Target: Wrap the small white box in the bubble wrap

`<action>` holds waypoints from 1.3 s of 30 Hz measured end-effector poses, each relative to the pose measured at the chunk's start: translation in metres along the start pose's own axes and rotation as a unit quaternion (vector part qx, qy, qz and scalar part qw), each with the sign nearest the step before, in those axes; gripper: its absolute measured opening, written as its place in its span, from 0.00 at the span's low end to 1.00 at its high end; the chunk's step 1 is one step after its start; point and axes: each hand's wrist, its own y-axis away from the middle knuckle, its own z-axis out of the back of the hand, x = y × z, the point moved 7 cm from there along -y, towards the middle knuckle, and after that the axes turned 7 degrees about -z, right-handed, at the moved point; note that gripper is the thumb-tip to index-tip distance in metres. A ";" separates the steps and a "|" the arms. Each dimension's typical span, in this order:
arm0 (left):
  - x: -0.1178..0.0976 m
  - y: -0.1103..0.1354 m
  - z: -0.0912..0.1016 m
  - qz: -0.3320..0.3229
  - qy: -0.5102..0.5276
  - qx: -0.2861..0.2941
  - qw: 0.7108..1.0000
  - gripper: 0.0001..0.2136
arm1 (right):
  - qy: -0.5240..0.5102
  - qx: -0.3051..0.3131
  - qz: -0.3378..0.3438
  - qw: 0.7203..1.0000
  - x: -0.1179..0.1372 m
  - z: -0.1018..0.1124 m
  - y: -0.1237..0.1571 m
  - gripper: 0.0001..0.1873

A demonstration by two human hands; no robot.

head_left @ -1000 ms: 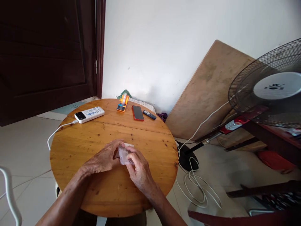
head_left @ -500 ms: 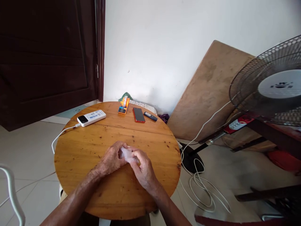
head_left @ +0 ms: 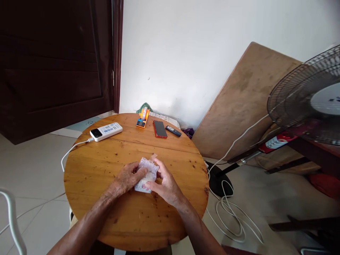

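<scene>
A small clear plastic packet [head_left: 146, 175] with something pale inside rests on the round wooden table [head_left: 106, 166], held between both hands. My left hand [head_left: 127, 179] grips its left side, fingers curled over the top. My right hand [head_left: 166, 182] pinches its right edge, with the thumb under the packet and fingers bent round it. A short strip, perhaps tape, sticks up from the packet's top right corner [head_left: 153, 156].
At the table's far edge lie a white power bank [head_left: 106, 131] with its cable, an orange tape dispenser [head_left: 142, 118], a red phone [head_left: 159, 128] and a small dark phone [head_left: 173, 130]. A standing fan [head_left: 305, 95], a leaning board [head_left: 239, 102] and floor cables [head_left: 228, 212] are to the right.
The packet was bunched between the hands; now it lies flatter and more spread out, with a strip sticking up at its top. The view has shifted slightly.
</scene>
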 end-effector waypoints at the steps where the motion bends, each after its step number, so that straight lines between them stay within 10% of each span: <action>1: -0.003 0.001 0.004 -0.021 -0.027 -0.017 0.999 0.21 | -0.027 -0.001 -0.019 0.999 -0.004 0.000 -0.002 0.43; 14: 0.008 0.004 -0.012 0.022 0.269 0.070 0.960 0.44 | -0.183 -0.014 -0.084 0.979 -0.032 0.000 -0.012 0.43; 30: 0.004 -0.001 -0.007 0.005 0.174 0.003 0.985 0.44 | -0.039 -0.084 -0.022 0.995 -0.016 0.015 -0.018 0.23; 39: 0.009 -0.004 -0.006 -0.007 0.162 -0.016 0.987 0.42 | 0.100 -0.136 0.008 0.986 -0.009 0.006 -0.004 0.34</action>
